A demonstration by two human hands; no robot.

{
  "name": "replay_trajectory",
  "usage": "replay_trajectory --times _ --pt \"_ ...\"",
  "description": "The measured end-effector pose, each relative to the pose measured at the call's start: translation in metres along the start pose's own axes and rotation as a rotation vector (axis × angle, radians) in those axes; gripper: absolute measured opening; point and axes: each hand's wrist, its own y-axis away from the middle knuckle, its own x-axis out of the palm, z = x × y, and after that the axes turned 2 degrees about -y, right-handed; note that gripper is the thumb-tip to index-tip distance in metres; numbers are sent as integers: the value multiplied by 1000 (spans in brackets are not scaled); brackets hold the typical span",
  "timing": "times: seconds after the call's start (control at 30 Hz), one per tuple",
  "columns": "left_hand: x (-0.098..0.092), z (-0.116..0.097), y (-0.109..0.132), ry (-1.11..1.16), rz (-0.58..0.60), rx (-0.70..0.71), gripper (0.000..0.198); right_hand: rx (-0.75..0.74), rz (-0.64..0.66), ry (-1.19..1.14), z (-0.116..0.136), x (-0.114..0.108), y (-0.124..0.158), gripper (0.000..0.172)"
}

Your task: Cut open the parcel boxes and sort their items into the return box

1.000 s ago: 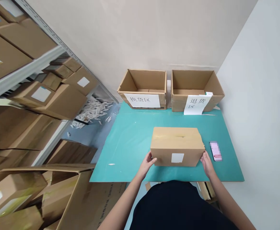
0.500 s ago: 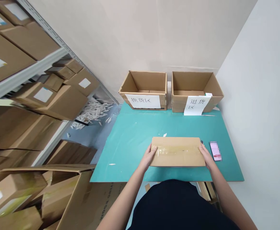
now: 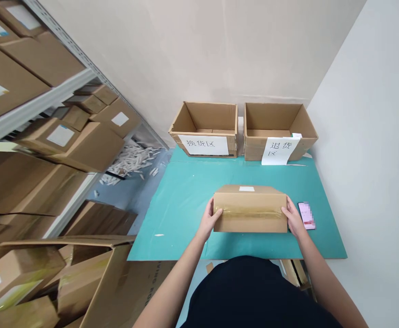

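A brown cardboard box (image 3: 250, 223) is held between my two hands over the teal table (image 3: 172, 196). Clear tape runs along the face toward me, and a white label shows on its far, upper face. My left hand (image 3: 211, 218) grips the left end, thumb on the taped face. At the right end, my right hand (image 3: 292, 216) holds it the same way. The fingers behind the box are mostly hidden. Just right of that hand lies a phone (image 3: 307, 216) with a lit pink screen.
Two open cartons with handwritten paper signs, a left carton (image 3: 233, 146) and a right carton (image 3: 250, 152), stand at the table's back. Shelving (image 3: 66, 91) with boxes rises on the left. A large carton (image 3: 117, 278) full of parcels sits front left. A white wall (image 3: 373, 159) borders the right.
The box has tilted in my hands, so its upper face with the white label now shows. Both hands still hold its ends.
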Motion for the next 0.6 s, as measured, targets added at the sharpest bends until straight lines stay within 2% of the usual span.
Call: replay_trajectory --times 0.13,0.23,0.3,0.43,0.53,0.6 --pt "-7 9 17 26 33 -5 91 28 -31 -14 -12 -5 16 71" --pt "-12 10 28 25 63 -47 91 77 -78 -53 -20 -9 26 63" --pt "-15 9 33 38 64 -92 88 102 -58 -74 -21 -11 30 62" --pt "-23 5 37 76 54 -279 78 204 -3 -74 -18 -13 31 60" --pt "-28 1 31 69 114 -445 79 359 14 -62 -17 -13 28 53" --pt "-27 0 26 64 146 -499 75 428 41 -56 -17 -13 26 48"
